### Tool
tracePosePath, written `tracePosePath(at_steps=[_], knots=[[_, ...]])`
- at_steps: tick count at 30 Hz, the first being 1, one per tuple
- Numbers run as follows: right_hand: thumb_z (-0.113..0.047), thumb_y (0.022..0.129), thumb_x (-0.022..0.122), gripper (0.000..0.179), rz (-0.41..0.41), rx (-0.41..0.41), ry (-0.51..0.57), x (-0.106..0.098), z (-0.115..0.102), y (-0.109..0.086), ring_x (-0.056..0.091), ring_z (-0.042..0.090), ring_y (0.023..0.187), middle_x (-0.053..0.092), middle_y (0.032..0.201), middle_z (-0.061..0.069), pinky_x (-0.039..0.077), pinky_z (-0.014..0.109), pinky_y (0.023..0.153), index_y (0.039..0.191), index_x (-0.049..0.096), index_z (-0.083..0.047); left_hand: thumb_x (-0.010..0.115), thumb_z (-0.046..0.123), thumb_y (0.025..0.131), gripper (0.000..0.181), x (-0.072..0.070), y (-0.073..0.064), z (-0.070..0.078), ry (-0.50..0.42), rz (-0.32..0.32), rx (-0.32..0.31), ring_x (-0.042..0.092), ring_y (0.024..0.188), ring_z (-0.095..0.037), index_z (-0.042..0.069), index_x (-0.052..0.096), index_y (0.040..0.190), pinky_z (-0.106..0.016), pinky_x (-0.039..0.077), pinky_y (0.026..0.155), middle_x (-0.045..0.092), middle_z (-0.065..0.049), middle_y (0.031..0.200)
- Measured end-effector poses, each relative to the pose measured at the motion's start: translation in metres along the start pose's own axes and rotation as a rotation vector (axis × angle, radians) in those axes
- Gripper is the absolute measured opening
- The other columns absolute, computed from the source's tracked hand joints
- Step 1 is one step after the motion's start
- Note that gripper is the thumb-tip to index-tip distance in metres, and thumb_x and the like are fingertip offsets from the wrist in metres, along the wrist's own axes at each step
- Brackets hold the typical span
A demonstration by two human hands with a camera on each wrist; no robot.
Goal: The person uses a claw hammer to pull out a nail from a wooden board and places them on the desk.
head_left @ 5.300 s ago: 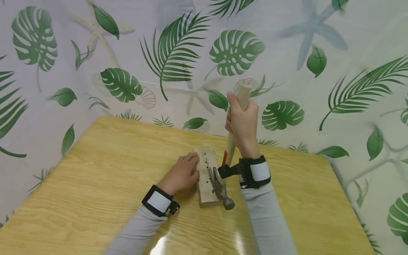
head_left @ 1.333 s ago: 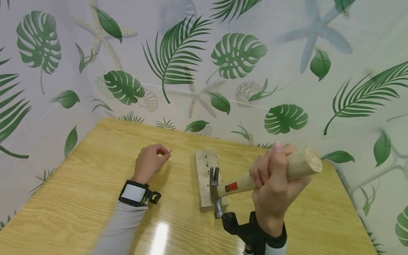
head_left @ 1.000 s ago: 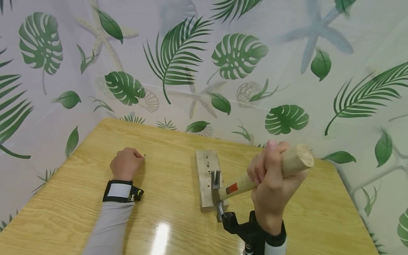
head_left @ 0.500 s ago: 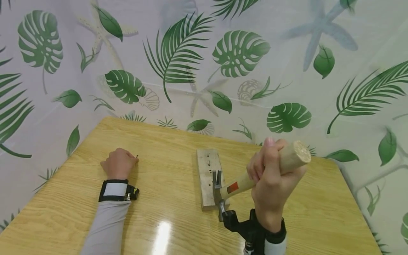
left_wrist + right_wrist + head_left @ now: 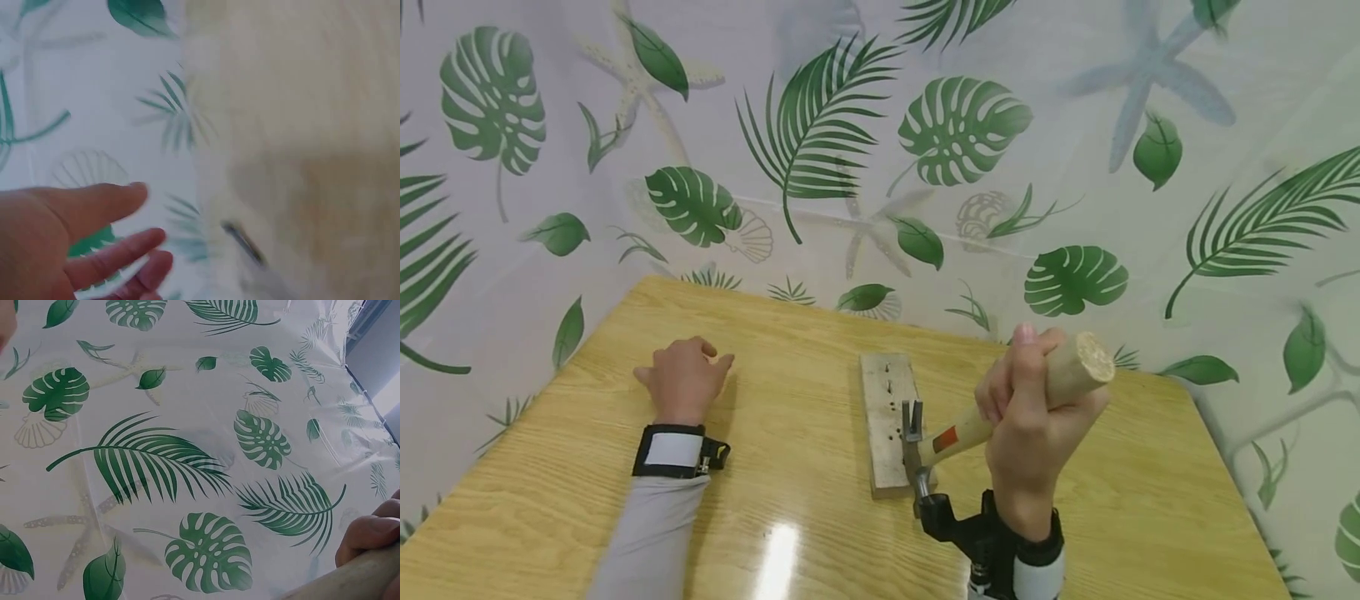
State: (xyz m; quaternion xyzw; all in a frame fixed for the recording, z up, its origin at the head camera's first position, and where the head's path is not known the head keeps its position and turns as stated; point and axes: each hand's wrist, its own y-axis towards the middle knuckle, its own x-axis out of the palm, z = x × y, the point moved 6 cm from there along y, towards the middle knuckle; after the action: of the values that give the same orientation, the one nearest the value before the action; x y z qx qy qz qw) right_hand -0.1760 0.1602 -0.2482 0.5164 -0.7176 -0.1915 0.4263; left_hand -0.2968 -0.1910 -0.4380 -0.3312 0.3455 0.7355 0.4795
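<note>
Head view: left hand (image 5: 683,382) loose, empty; right hand (image 5: 1032,417) grips claw hammer (image 5: 961,435); yellow table (image 5: 797,425) at bottom, leafy sheet (image 5: 880,150) above.

Table (image 5: 797,417): yellow wood-grain top, glossy, back left corner rounded, bright glare patch (image 5: 777,562) toward front. Wooden block (image 5: 880,446) lies flat near back edge, roughly midway between back corners, long sides running front to back, dark holes along top. Nail (image 5: 244,242) blurred; unclear whether it touches table.
</note>
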Motion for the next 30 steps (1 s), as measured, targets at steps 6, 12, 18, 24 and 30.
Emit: tracePosePath(at_steps=[6, 12, 18, 24, 30], knots=[[0.004, 0.095, 0.055, 0.035, -0.023, -0.038, 0.031, 0.01, 0.006, -0.005, 0.028, 0.009, 0.033, 0.032, 0.043, 0.001, 0.021, 0.025, 0.031, 0.065, 0.038, 0.007, 0.064, 0.026, 0.1, 0.034, 0.035, -0.018, 0.077, -0.233, -0.22, 0.373, 0.055, 0.124, -0.037, 0.006, 0.069, 0.128, -0.051, 0.046, 0.103, 0.066, -0.014, 0.129], [0.003, 0.095, 0.055, 0.035, -0.041, -0.071, -0.011, 0.013, 0.016, -0.004, 0.028, 0.008, 0.033, 0.033, 0.044, 0.0, 0.022, 0.025, 0.032, 0.066, 0.037, 0.009, 0.062, 0.027, 0.102, 0.044, 0.078, -0.055, 0.123, -0.237, -0.47, 0.594, 0.049, 0.137, -0.03, 0.01, 0.058, 0.143, -0.045, 0.038, 0.116, 0.055, -0.007, 0.149], [-0.003, 0.098, 0.057, 0.033, -0.057, -0.001, -0.025, 0.013, 0.036, 0.007, 0.027, 0.008, 0.033, 0.034, 0.046, -0.001, 0.021, 0.025, 0.031, 0.069, 0.042, 0.001, 0.064, 0.024, 0.1, 0.04, 0.088, -0.065, 0.126, -0.163, -0.474, 0.616, 0.051, 0.135, -0.029, 0.011, 0.063, 0.138, -0.044, 0.039, 0.115, 0.052, -0.003, 0.152], [-0.02, 0.103, 0.06, 0.031, -0.15, 0.215, -0.15, 0.027, 0.08, 0.035, 0.029, 0.011, 0.035, 0.035, 0.048, -0.003, 0.022, 0.026, 0.034, 0.075, 0.051, -0.009, 0.064, 0.021, 0.1, 0.036, 0.091, -0.065, 0.13, -0.172, -0.491, 0.601, 0.052, 0.134, -0.03, 0.011, 0.065, 0.135, -0.044, 0.037, 0.117, 0.053, -0.002, 0.152], [-0.033, 0.102, 0.062, 0.039, -0.176, 0.413, -0.268, 0.037, 0.131, 0.057, 0.03, 0.01, 0.038, 0.034, 0.049, -0.004, 0.026, 0.026, 0.038, 0.073, 0.047, -0.012, 0.06, 0.021, 0.102, 0.034, 0.094, -0.067, 0.13, -0.255, -0.518, 0.578, 0.05, 0.135, -0.029, 0.011, 0.066, 0.134, -0.044, 0.036, 0.117, 0.054, -0.001, 0.15]])
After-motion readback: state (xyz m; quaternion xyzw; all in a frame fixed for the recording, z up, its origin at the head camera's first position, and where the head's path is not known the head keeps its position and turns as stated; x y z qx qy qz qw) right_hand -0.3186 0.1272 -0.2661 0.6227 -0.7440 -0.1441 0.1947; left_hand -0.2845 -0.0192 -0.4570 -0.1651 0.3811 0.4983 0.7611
